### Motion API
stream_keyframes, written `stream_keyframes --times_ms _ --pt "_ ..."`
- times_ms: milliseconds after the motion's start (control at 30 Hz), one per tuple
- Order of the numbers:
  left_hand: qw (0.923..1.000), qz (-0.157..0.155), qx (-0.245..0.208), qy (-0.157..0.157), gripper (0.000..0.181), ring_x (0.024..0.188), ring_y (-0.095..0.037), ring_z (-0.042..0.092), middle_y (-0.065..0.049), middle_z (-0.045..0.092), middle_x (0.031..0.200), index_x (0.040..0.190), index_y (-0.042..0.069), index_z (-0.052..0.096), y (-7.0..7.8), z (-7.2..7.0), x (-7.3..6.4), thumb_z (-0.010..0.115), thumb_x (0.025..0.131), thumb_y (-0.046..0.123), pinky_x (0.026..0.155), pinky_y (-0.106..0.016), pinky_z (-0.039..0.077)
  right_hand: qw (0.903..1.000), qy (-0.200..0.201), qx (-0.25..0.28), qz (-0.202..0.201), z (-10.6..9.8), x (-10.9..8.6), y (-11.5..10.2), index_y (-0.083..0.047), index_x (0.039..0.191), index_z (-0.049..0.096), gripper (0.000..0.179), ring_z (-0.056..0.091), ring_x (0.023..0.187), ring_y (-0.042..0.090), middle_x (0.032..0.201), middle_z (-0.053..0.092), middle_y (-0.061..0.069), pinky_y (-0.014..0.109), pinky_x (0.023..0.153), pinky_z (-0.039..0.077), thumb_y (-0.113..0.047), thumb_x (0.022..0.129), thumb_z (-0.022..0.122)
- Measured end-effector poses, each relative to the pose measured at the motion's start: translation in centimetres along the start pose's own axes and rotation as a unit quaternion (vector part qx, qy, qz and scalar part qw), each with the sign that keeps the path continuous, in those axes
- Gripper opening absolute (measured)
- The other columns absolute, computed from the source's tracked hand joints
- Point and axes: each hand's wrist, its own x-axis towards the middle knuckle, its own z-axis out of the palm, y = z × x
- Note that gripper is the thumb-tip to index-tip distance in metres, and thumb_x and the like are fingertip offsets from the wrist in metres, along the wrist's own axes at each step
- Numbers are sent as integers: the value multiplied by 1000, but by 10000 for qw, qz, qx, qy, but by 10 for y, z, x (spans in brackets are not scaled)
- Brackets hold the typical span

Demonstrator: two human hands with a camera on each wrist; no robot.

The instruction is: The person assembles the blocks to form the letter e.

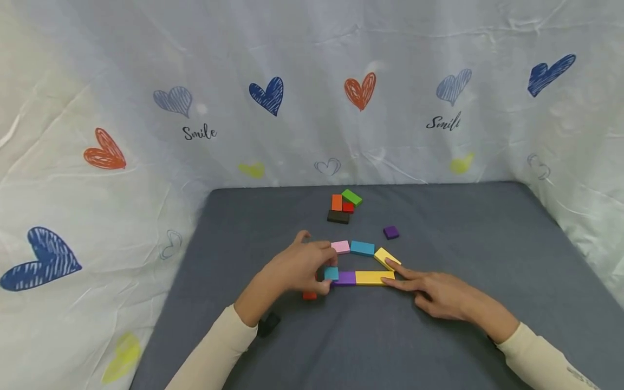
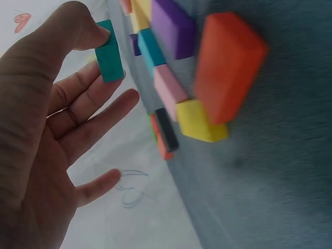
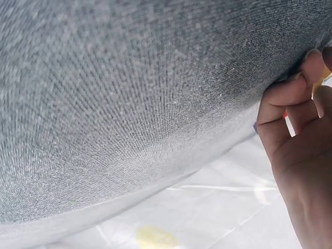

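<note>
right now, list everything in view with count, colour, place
held block: 1, teal, left hand
touched blocks: 2, yellow, at right hand
row block: 1, purple, beside lower yellow block
arc blocks: 2, pink and blue, behind row block
near blocks: 2, orange, yellow, by left hand
lone block: 1, purple, beyond touched blocks
back cluster: 4, orange, green, red, black, at back
dark object: 1, black, lower left
table: 1, grey, under blocks
cloth: count unclear, white with hearts, behind
sleeves: 2, cream, bottom edge
hands: 2, bare, over table
</note>
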Motion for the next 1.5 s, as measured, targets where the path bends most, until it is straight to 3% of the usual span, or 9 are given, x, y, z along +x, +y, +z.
stream_keyframes --times_ms 200,433,700,1000,1500 --pt "9995 -49 271 183 27 94 -5 57 10 61 99 106 24 66 -7 16 -7 78 85 36 119 -69 18 9998 120 -63 -135 -3 1 0 -37 160 47 78 24 59 -2 174 28 2 18 51 24 4 95 59" --pt "9975 -197 670 99 29 105 -10 57 9 58 101 107 24 63 -7 26 -3 79 85 37 120 -71 14 10000 79 -29 0 -2 0 -1 -39 160 46 78 24 55 -2 174 28 0 18 50 26 3 96 59" --pt "9942 -325 1027 -11 30 117 -14 57 7 60 106 108 24 64 -6 30 -1 79 86 37 121 -72 12 10000 81 10 25 1 1 -2 -41 160 46 77 26 58 -2 174 27 -2 18 52 28 2 98 59" --pt "9901 -426 1319 -214 36 126 -16 55 4 66 122 115 24 68 -4 30 5 80 87 43 122 -72 11 9999 85 83 35 1 1 -2 -40 160 47 77 26 56 -2 174 27 -2 18 51 28 4 97 59" --pt "9887 -540 1355 -347 42 135 -17 51 4 67 133 121 25 71 -4 36 10 81 88 48 123 -72 10 9999 91 82 48 2 0 -2 -40 160 46 78 27 57 -2 174 27 -3 19 51 27 3 97 60"
